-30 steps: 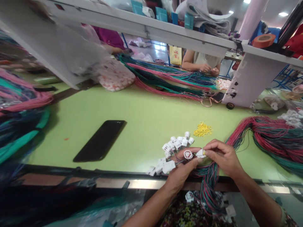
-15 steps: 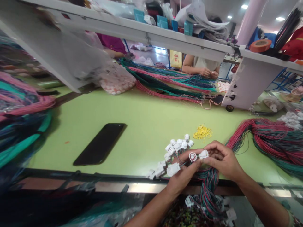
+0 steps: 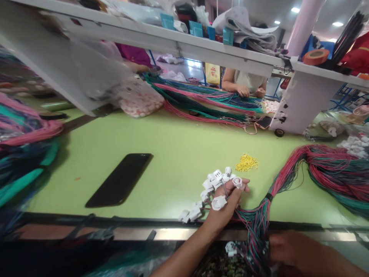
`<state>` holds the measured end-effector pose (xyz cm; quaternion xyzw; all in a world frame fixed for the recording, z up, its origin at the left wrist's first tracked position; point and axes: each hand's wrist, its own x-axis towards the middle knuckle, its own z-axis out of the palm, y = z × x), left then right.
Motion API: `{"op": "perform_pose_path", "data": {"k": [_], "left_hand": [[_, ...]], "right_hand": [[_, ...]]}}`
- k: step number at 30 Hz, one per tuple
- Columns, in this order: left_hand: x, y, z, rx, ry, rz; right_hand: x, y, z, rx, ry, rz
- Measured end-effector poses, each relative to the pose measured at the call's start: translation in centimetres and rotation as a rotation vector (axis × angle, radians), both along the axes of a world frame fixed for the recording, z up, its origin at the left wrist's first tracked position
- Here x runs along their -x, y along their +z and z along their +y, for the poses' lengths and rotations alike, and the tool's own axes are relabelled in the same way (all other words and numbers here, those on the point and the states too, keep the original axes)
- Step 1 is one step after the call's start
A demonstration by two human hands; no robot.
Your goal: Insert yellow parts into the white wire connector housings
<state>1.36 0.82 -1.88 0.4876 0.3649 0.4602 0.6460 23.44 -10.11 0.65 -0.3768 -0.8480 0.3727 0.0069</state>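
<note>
My left hand is closed over the table's front edge, with a white connector pinched at its fingertips. Another white connector rests against the back of that hand. Several more white connectors on thin wires spread out to its left. A bundle of pink, green and dark wires runs beneath the hand and drops over the edge. My right hand is low, below the table edge, beside the hanging wires; its fingers are blurred and dark. A white connector hangs among those wires.
A pile of small yellow pieces lies beyond my left hand. A black phone is at left. Thick wire bundles lie right, others left. A shelf crosses above; a person's hands show behind it.
My right hand has left the connectors at my left hand and moved down below the table edge. My left hand keeps one connector at its fingertips. The person opposite has moved their hands apart.
</note>
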Motion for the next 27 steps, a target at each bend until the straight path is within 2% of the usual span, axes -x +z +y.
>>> {"op": "perform_pose_path", "data": {"k": [2, 4, 6, 7, 9, 13, 15, 18, 20, 23, 25, 27], "left_hand": [[-0.3, 0.1, -0.2, -0.048, -0.006, 0.047], [-0.4, 0.3, -0.3, -0.101, -0.008, 0.109], [-0.4, 0.7, -0.3, -0.144, -0.023, 0.148], [-0.4, 1.0, -0.3, -0.165, -0.038, 0.153], [-0.3, 1.6, -0.4, -0.213, -0.084, 0.147], [-0.2, 2.0, -0.8, -0.277, -0.161, 0.151], [-0.2, 1.6, -1.1, -0.233, -0.146, 0.135], [-0.4, 0.8, -1.7, -0.147, -0.097, 0.103], [-0.4, 0.4, -1.9, -0.157, -0.081, 0.143], [-0.4, 0.2, -1.9, -0.216, -0.075, 0.220], [-0.2, 0.1, -1.8, -0.228, -0.062, 0.243], [-0.1, -0.2, -1.7, -0.199, -0.042, 0.239]], "right_hand": [[0.1, 0.6, 0.8, -0.063, -0.087, 0.002], [0.6, 1.7, 2.4, -0.190, -0.234, 0.075], [1.5, 2.8, 4.4, -0.369, -0.468, 0.248], [2.1, 3.3, 5.4, -0.408, -0.546, 0.347], [3.4, 3.9, 7.1, -0.438, -0.564, 0.496], [4.6, 3.7, 8.4, -0.401, -0.408, 0.589], [4.5, 2.9, 8.0, -0.378, -0.478, 0.592], [4.0, 1.3, 6.8, -0.302, -0.673, 0.609], [3.8, 0.5, 6.1, -0.249, -0.748, 0.624], [3.3, 0.3, 6.2, -0.154, -0.741, 0.621], [2.7, 0.4, 7.3, -0.074, -0.706, 0.607], [2.0, 0.2, 9.0, -0.069, -0.704, 0.563]]}}
